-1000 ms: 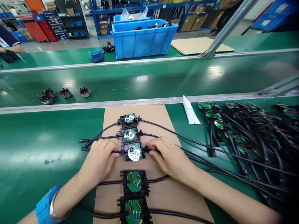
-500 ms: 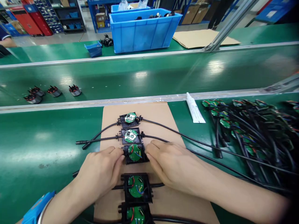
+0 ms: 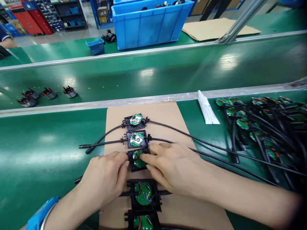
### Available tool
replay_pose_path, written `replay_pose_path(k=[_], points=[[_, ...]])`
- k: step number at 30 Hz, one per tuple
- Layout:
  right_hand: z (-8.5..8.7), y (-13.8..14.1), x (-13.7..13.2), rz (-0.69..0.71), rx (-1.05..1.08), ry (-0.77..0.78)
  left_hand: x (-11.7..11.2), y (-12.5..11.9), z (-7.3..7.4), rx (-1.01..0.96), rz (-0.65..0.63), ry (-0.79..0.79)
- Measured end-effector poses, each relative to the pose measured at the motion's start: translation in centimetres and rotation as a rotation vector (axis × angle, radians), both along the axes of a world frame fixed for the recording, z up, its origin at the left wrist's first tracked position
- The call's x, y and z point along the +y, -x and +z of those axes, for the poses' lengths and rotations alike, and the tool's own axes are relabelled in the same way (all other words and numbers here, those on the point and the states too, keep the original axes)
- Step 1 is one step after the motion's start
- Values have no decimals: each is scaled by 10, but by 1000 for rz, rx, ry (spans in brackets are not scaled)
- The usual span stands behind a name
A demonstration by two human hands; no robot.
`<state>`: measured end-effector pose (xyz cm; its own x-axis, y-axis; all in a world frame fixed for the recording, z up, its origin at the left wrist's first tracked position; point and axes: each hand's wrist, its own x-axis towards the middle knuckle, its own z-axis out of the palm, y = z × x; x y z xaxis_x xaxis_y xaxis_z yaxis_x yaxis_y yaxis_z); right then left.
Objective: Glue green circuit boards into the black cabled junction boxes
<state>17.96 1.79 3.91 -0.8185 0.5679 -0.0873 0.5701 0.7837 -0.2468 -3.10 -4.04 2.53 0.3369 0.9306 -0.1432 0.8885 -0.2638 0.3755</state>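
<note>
Head view, right fingers (image 3: 146,157): the forefinger is laid over the right edge of the middle board (image 3: 137,160), with the thumb held apart below; nothing is seen gripped by the right hand (image 3: 177,166).
Left fingers (image 3: 122,156): thumb and forefinger are brought close at the left edge of the middle housing (image 3: 131,167) by the left hand (image 3: 106,174); whether a cable is clamped there cannot be told.
Middle board: it has been turned over since a second ago, when its silvery side was up; the green face with a red wire is now shown, within the black housing.
Change at the right edge: the right fingers have been shifted from beside the housing onto the board.
Meaning: the board is judged to be laid like those in the near housings (image 3: 157,205); full seating cannot be confirmed.
Far boards (image 3: 136,139): both are left silvery side up.
Cardboard (image 3: 165,111): the row of housings is carried by it, on the green bench (image 3: 48,134).
Right of the cardboard: a white tube (image 3: 208,109) and a pile of wired boards (image 3: 271,127) are set.
</note>
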Motion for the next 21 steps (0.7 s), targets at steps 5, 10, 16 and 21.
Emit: replay_pose_path(k=[5, 10, 16, 21], points=[[-10, 7, -3, -2, 13, -44, 4, 2, 5, -124, 36, 66], [-15, 6, -8, -12, 58, -68, 10, 6, 8, -177, 70, 193], [-18, 6, -12, -49, 35, -75, -8, 5, -12, -145, -25, -330], [-21, 6, -11, -53, 71, -62, -19, -4, -24, 206, -197, -480]])
